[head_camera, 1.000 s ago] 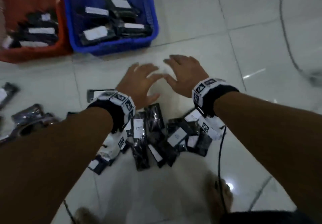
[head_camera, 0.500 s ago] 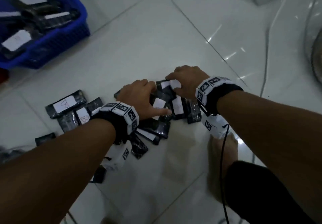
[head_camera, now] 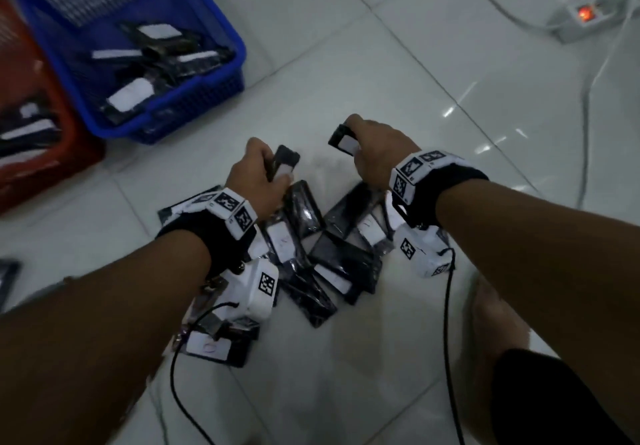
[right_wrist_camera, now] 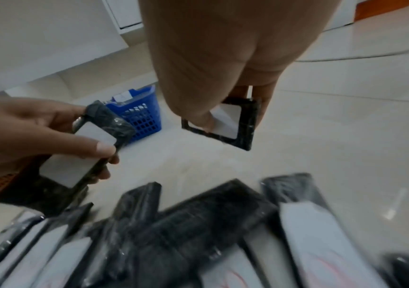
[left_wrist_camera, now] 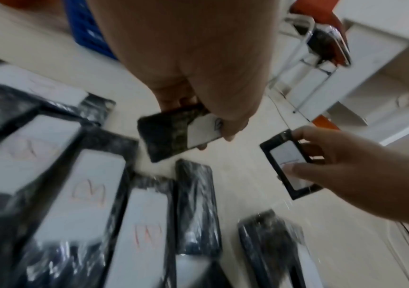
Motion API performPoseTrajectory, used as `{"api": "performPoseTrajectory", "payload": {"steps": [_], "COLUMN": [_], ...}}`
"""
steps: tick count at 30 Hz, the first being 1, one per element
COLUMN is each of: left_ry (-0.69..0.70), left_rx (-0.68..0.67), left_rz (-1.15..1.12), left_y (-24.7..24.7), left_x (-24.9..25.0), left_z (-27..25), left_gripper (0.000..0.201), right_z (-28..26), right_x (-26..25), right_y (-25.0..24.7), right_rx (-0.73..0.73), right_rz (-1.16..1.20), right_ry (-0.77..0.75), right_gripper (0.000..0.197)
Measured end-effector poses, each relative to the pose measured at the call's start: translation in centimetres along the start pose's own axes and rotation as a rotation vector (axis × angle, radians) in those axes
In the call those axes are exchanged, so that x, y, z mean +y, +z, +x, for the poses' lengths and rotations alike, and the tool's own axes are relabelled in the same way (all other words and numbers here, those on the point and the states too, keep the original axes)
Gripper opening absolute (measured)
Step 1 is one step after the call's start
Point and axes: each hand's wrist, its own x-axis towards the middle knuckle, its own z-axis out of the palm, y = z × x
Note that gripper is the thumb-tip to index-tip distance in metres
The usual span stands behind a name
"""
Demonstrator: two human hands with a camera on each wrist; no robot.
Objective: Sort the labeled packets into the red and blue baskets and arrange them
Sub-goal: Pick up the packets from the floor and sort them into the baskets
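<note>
Since pressing pile | both hands [head_camera: 258,174] [head_camera: 375,148] lifted pkts [head_camera: 284,164] [head_camera: 344,141]

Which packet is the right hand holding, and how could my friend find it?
Start at the blue basket, then go toward the pile of black packets on the white floor. Just above the pile, the right hand pinches one small black packet. Unlike the pile, it is lifted off the floor, white label showing.
</note>
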Motion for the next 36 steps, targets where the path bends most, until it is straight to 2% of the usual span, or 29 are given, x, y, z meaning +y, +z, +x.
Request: {"api": "performPoseTrajectory", "payload": {"steps": [4,10,14,16,19,22,25,27,30,32,34,36], "left_ry": [-0.081,-0.062,-0.077,-0.11,-0.154,-0.186,-0.245,-0.286,-0.217,-0.173,-0.101,0.017], "left_rx": [0.206,0.333,0.34,0.367,0.408,0.327,0.244,0.258,0.472,0.567,0.596,0.549], "left_rz": [-0.122,0.251,0.456,0.486,0.524,0.543,0.569,0.608,0.703,0.708,0.678,0.655], "left_y": [-6.7,-17.8,-23.3,-24.8,-25.6,-26.2,-26.8,-26.6,-25.9,-25.1,-24.1,-22.1], "left_x": [-3.6,-9.2,-13.1,-14.5,-16.6,-17.8,-18.0,-17.8,-17.7,-17.1,-15.5,-13.5], "left_z": [1.6,1.7,1.3,1.2,1.9,2.5,3.0,2.9,3.1,3.6,4.0,4.3], "left_gripper": [0.038,0.036,0.045,0.043,0.036,0.033,0.033,0.034,0.043,0.049,0.049,0.049], "right_z": [4.3,9.8,13.0,14.4,16.4,17.9,18.4,18.6,18.9,18.5,17.7,16.0], "right_x": [-7.0,-18.5,-24.0,-25.9,-27.3,-27.5,-27.4,-27.7,-28.1,-27.8,-26.8,-24.8], "right_y": [-0.7,-1.4,-1.6,-1.4,-0.1,1.2,2.2,2.7,2.4,1.9,1.1,0.4], "right_rx": [0.032,0.102,0.118,0.115,0.093,0.096,0.094,0.134,0.245,0.279,0.243,0.22], "right_rz": [0.058,0.021,-0.083,-0.141,-0.15,-0.216,-0.269,-0.288,-0.294,-0.283,-0.277,-0.249], "right_ry": [-0.23,-0.522,-0.623,-0.647,-0.667,-0.699,-0.654,-0.638,-0.627,-0.608,-0.578,-0.528], "right_gripper": [0.032,0.032,0.033,0.033,0.027,0.023,0.026,0.036,0.054,0.056,0.055,0.053]}}
